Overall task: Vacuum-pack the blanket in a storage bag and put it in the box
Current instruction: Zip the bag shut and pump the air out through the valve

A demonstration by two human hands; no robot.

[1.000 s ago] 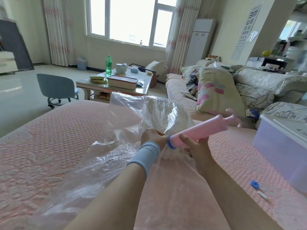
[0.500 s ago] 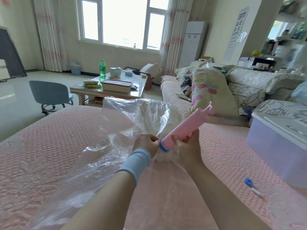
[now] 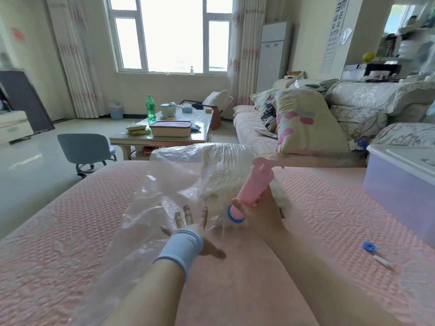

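The left hand (image 3: 193, 228), with a pale blue wristband (image 3: 181, 245) at the wrist, lies flat with its fingers spread wide on the clear vacuum storage bag (image 3: 164, 182), pressing the plastic against the bed (image 3: 70, 231). The right hand (image 3: 261, 215) is wrapped round the lower part of a pink hand pump (image 3: 255, 187), thumb on the near side. The pump stands tilted, its T-handle up and away from the person and its blue nozzle (image 3: 235, 214) down against the bag, just right of the left hand's fingers. It looks as if the nozzle meets the bag's valve, but the crinkled plastic and the hand hide the joint, so I cannot tell for sure.

The bag sprawls across the pink quilted cover of the bed, its near end flat under the forearms and its far end puffed up. The white blanket (image 3: 223, 165) sits inside that far end, bunched just behind the pump.

A translucent storage box (image 3: 397, 189) with a white lid rests on the bed at the right edge, well apart from the bag. Between it and the right forearm lie a small blue cap (image 3: 369, 247) and, just beside that, a white clip (image 3: 382, 261).

Beyond the bed stands a low counter (image 3: 200, 135) carrying a green bottle (image 3: 150, 110) and a lidded container (image 3: 170, 128), with a grey swivel chair (image 3: 84, 148) to its left.
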